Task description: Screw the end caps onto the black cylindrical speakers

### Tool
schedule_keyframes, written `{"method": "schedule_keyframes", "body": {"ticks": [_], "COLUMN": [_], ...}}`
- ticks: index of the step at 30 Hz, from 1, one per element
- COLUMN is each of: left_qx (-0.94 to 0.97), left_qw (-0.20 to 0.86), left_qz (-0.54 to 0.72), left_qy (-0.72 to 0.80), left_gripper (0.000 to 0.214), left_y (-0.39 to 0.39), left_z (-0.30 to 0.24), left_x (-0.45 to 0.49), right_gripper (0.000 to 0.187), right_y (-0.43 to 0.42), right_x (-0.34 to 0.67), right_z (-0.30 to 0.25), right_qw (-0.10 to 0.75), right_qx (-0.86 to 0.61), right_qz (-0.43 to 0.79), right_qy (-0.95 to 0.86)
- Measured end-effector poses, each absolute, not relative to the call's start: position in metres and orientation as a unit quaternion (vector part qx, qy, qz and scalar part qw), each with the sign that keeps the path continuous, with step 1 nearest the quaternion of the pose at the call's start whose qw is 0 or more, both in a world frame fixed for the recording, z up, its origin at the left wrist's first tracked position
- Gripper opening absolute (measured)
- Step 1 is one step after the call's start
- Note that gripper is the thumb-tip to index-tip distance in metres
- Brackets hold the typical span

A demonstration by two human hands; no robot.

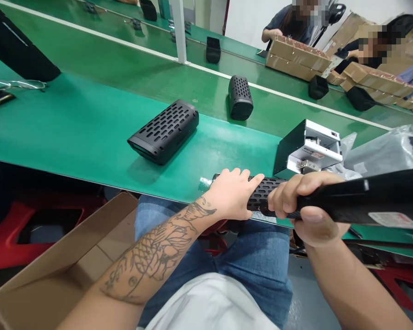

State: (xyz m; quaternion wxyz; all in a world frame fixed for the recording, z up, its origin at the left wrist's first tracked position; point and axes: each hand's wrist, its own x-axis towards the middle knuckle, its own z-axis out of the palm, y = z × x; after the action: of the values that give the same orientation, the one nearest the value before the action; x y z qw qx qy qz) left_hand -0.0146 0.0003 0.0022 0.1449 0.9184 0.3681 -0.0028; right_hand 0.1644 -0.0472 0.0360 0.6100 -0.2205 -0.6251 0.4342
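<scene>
My left hand (pixel 232 195) lies over a black slotted housing (pixel 265 190) at the near edge of the green bench, its fingers holding it down from above. In my right hand (pixel 309 206) is a black electric screwdriver (pixel 368 197) with a white label, its thick body pointing to the right. The fingers wrap round its front part, right beside the housing, and its tip is hidden. Further left on the bench rests another slotted black housing (pixel 165 130). Behind my right hand stands a small white and black screw feeder (pixel 311 146).
A third black housing (pixel 241 97) stands on the darker green strip beyond the bench. Clear plastic bags (pixel 385 153) lie at right, glasses (pixel 17 85) at left. An open cardboard box (pixel 58 270) is below left. Co-workers sit across, behind cardboard cartons (pixel 296 57).
</scene>
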Motion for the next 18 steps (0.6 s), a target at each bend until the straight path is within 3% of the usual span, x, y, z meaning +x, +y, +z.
{"method": "schedule_keyframes", "body": {"ticks": [13, 18], "left_qx": [0.917, 0.919], "left_qw": [0.16, 0.149], "left_qz": [0.021, 0.024], "left_qy": [0.365, 0.365], "left_gripper": [0.108, 0.108], "left_y": [0.002, 0.002], "left_z": [-0.001, -0.003], "left_x": [-0.015, -0.015], "right_gripper": [0.02, 0.023], "right_y": [-0.053, -0.038], "right_x": [0.163, 0.204], "right_z": [0.034, 0.061], "right_qw": [0.603, 0.686], "right_qx": [-0.24, -0.254], "right_qz": [0.434, 0.326], "right_qy": [-0.625, -0.598]}}
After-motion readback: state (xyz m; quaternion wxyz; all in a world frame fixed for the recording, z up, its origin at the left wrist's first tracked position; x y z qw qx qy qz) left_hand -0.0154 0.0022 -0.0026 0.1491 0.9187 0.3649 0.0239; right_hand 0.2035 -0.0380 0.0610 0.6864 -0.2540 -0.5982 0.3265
